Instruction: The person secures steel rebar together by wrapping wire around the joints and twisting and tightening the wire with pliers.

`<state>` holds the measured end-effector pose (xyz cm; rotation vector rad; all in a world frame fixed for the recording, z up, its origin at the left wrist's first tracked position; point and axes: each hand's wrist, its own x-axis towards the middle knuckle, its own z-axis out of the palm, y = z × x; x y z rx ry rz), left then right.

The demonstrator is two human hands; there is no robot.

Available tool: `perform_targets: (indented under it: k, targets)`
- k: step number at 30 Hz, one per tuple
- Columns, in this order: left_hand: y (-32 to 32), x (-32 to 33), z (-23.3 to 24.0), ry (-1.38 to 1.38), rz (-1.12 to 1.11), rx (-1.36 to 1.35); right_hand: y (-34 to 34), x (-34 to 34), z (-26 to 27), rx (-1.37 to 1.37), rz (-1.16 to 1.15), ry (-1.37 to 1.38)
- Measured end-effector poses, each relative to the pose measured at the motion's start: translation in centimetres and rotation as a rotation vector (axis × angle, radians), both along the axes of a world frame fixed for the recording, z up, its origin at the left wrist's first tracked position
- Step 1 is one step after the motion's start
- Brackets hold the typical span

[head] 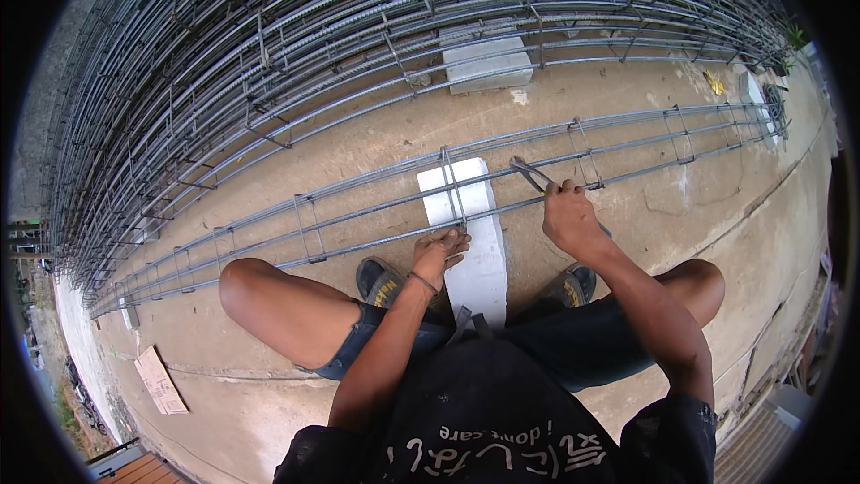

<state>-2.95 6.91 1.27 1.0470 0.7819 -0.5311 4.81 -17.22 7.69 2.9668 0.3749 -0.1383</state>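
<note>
Across the floor in front of me lies a long, narrow rebar cage (366, 210), made of ribbed bars joined by square wire stirrups. It rests partly on a long white block (477, 275) lying between my feet. My left hand (437, 255) is at the near bar, with its fingers curled beside the corner of a stirrup (451, 181). Whether it holds a piece of tie wire is too small to tell. In my right hand (572, 220) are metal pincers (529, 173), gripped by the handles. Their head reaches over the cage, right of the block.
Beyond the cage, a large stack of rebar cages (302, 33) sits on another white block (487, 64). A wire coil (775, 111) hangs about the cage's right end. Flat cardboard (160, 380) lies at left on the concrete floor (255, 396). My shoes (379, 282) flank the near block.
</note>
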Motion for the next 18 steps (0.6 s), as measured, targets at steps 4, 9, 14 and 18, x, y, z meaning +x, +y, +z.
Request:
perform_targets:
  k: [4, 9, 14, 18]
  targets:
    - [0.7, -1.3, -2.8, -0.014, -0.035, 0.112, 2.4, -2.6, 5.8, 0.975, -0.483, 1.278]
    - [-0.4, -1.4, -3.0, -0.054, -0.041, 0.118, 4.5, -4.8, 4.1, 1.048, -0.699, 1.344]
    - [-0.8, -1.8, -2.6, -0.103, -0.012, 0.165, 5.1, -4.7, 3.9, 0.531, -0.065, 0.884]
    - [-1.8, -2.7, -2.7, -0.224, 0.004, 0.281, 5.8, -4.7, 4.5, 0.459, -0.048, 0.865]
